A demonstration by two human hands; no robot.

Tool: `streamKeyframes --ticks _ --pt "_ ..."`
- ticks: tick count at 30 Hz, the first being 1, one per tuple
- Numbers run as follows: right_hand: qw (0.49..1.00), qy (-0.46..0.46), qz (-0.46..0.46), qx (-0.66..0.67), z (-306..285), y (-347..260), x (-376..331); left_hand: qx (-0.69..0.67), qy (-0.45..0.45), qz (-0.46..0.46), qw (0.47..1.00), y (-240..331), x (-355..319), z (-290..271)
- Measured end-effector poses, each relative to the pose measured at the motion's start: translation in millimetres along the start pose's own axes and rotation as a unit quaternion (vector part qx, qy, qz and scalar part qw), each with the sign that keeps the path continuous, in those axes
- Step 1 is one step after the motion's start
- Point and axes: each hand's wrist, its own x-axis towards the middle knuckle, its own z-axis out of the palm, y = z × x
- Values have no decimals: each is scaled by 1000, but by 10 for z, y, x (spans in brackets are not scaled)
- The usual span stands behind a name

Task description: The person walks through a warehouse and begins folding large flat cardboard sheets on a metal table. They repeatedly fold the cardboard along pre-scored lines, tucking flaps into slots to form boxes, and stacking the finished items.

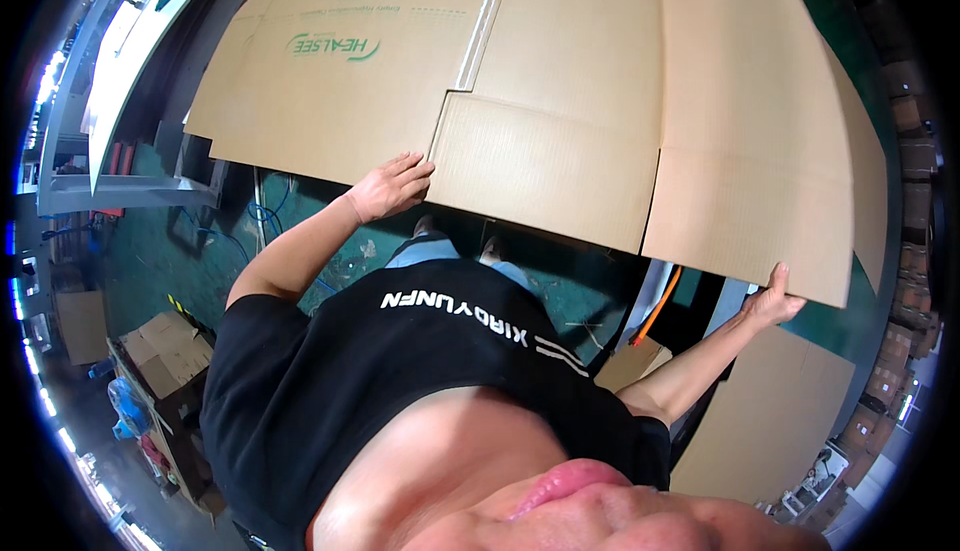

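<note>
A large flattened cardboard box (570, 41) spreads out before me, brown, with green print on its left part. Creases and slots divide its near side into flaps. My left hand (392, 189) lies on the near edge beside a slot, its fingers stretched flat over the board; its thumb is hard to make out. At the near right corner, my right hand (772, 303) grips the edge, thumb on top and the other fingers largely hidden underneath. A pale strip (487, 26) runs along a seam between two panels.
Another cardboard sheet (770, 401) lies low at the right, near my right forearm. An orange cable or hose (660, 303) hangs under the near edge. Blue hoses (265, 213) trail at the left over the green floor (345, 251). Stacked boxes (905, 181) line the far right.
</note>
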Motion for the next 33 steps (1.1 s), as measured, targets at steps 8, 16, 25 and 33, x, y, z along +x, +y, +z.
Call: streamKeyframes --ticks 8,16,25,33 --pt "873 -378 -302 -64 1776 -1306 -1793 -17 60 -23 998 -22 -35 63" --pt "652 -586 -399 -267 2357 -2 -3410 -57 101 -43 992 -36 -62 113" --pt "843 -444 -103 -286 2309 585 -2418 21 -30 -94 995 -264 -380 -123" --pt "756 -219 150 -598 2498 1394 -1292 136 -15 36 990 -362 -301 -76"
